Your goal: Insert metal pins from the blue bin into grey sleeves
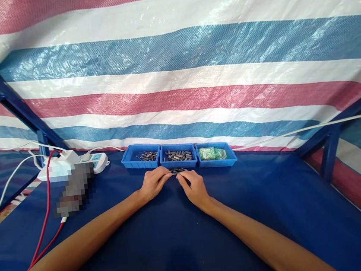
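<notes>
My left hand (155,182) and my right hand (193,188) meet almost fingertip to fingertip at the front of the middle blue bin (180,165). Thin dark metal pins (178,170) lie between them, at the fingertips. Both hands are closed in a pinch at these pins; how many each one grips is too small to tell. Behind my left hand, the left blue bin (130,163) has a heap of slim metal pins (148,156) in it. Thicker grey metal cylinders (179,155) fill part of the middle bin.
A third blue bin (218,163) holds small parts in greenish clear packets (213,153). On the left are a white power strip (100,162), a blurred dark object (75,188) and a red cable (48,207). Striped sheeting (174,79) hangs behind the blue tabletop (192,238).
</notes>
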